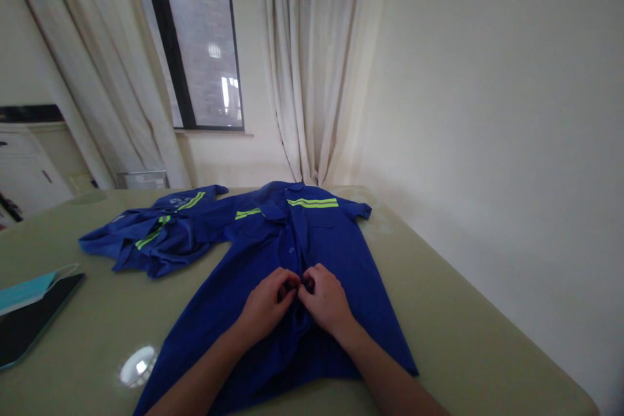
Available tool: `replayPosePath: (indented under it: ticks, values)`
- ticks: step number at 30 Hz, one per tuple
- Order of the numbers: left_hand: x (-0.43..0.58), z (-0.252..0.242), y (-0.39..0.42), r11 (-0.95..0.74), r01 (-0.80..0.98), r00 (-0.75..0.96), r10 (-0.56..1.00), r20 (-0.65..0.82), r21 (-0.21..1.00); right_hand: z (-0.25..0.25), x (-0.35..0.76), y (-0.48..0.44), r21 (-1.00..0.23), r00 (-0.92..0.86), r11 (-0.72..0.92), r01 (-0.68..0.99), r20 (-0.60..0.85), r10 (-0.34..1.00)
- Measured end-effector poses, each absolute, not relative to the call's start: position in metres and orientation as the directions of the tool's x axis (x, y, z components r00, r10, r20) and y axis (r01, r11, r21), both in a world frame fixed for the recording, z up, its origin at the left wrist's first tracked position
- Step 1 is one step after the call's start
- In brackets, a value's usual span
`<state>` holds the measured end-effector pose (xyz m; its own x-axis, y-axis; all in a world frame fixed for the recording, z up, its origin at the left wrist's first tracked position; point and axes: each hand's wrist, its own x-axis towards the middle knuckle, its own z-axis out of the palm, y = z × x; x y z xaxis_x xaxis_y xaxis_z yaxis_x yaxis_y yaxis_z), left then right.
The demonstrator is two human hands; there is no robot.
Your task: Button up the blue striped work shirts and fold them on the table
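Note:
A blue work shirt (336, 253) with yellow-green reflective stripes lies spread flat on the olive table (463, 331), collar pointing away from me. My left hand (266, 302) and my right hand (325, 299) meet at the shirt's front placket, about halfway down. Both hands have their fingers curled and pinch the fabric edges together at the button line. A small blue button shows on the placket just above my hands.
A second blue shirt (156, 234) with the same stripes lies crumpled at the left. A dark tablet (29, 328) with a light blue face mask (24, 289) on it sits at the table's left edge. Curtains, a window and a plain wall stand behind.

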<state>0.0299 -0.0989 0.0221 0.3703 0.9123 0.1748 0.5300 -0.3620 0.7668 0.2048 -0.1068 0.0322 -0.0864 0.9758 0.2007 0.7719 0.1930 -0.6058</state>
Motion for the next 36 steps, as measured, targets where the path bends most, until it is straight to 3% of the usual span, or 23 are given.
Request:
replayPosePath:
  ticks: [6,13,18,26,32,36]
  values:
    - [0.034,0.021,-0.098,-0.356,0.61,0.348,0.923,0.164,0.707,0.029,0.206,-0.102,-0.613,-0.042,0.187,0.768,0.244,0.969]
    - [0.045,0.032,-0.092,-0.163,0.765,0.173,0.984,0.046,0.623,0.025,0.209,-0.099,-0.658,-0.056,0.219,0.72,0.26,0.964]
    - [0.043,0.034,-0.087,-0.156,0.758,0.199,0.98,0.003,0.633,0.021,0.214,-0.097,-0.7,-0.058,0.241,0.672,0.275,0.96]
    - [0.034,0.019,-0.098,-0.335,0.648,0.286,0.94,0.189,0.684,0.021,0.213,-0.098,-0.639,-0.094,0.277,0.718,0.305,0.948]
    - [0.042,0.022,-0.106,-0.507,0.709,0.359,0.858,0.368,0.491,0.028,0.21,-0.104,-0.579,-0.145,0.304,0.756,0.305,0.941]
    - [0.046,0.025,-0.105,-0.526,0.789,0.414,0.837,0.359,0.317,0.03,0.21,-0.105,-0.585,-0.148,0.316,0.747,0.317,0.937]
